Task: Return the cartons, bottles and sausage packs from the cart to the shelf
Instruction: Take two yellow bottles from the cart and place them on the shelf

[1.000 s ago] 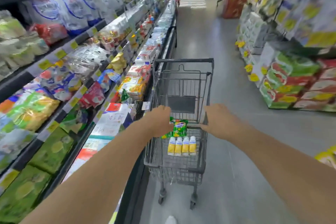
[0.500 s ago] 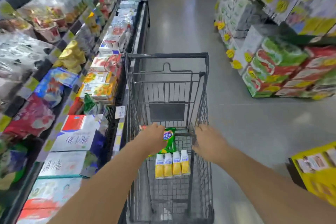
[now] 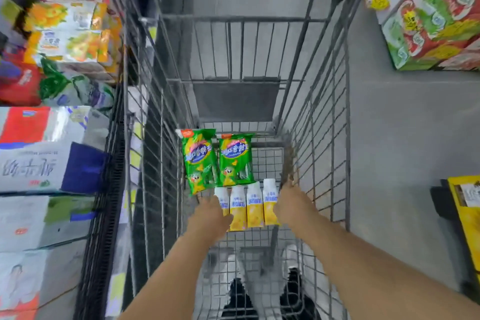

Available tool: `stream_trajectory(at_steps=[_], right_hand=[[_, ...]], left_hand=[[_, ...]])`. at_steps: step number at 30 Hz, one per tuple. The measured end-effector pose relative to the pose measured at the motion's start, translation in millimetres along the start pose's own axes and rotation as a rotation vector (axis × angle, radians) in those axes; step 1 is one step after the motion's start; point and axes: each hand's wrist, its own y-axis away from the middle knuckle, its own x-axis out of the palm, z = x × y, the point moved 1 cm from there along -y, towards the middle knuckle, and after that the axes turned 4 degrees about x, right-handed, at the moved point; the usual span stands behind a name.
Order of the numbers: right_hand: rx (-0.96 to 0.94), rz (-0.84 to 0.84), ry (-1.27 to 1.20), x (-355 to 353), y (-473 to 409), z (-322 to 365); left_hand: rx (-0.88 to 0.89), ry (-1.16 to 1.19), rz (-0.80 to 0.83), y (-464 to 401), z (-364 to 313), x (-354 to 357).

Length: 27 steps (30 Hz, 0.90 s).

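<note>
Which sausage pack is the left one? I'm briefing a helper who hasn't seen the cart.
Look into the grey wire cart. Two green sausage packs lie side by side just beyond a row of four white-and-yellow bottles. The left sausage pack is tilted and reaches closer to the person than its straighter neighbour.

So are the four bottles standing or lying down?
Lying down: the four bottles rest flat, side by side, on the cart seat's wire, caps pointing away.

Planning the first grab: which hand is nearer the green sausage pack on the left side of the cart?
Left. The left hand sits just below the left green sausage pack; the right hand is across the row of white-and-yellow bottles.
</note>
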Motion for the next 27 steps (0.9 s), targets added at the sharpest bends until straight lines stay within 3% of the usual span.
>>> stream_trajectory(at_steps=[7, 14, 21, 27], right_hand=[[0.155, -0.03, -0.171, 71.1, -72.0, 7.0], [0.202, 0.026, -0.415, 103.7, -92.7, -4.6], [0.258, 0.075, -0.362, 98.2, -92.0, -8.1], [0.257, 0.107, -0.383, 93.2, -79.4, -10.8]], left_hand=[[-0.182, 0.213, -0.07, -65.4, 15.0, 43.7], [-0.225, 0.321, -0.112, -89.4, 23.3, 65.0], [-0.351, 0.365, -0.076, -89.4, 29.2, 69.9], [-0.394, 0.566, -0.078, -78.5, 26.9, 75.5]])
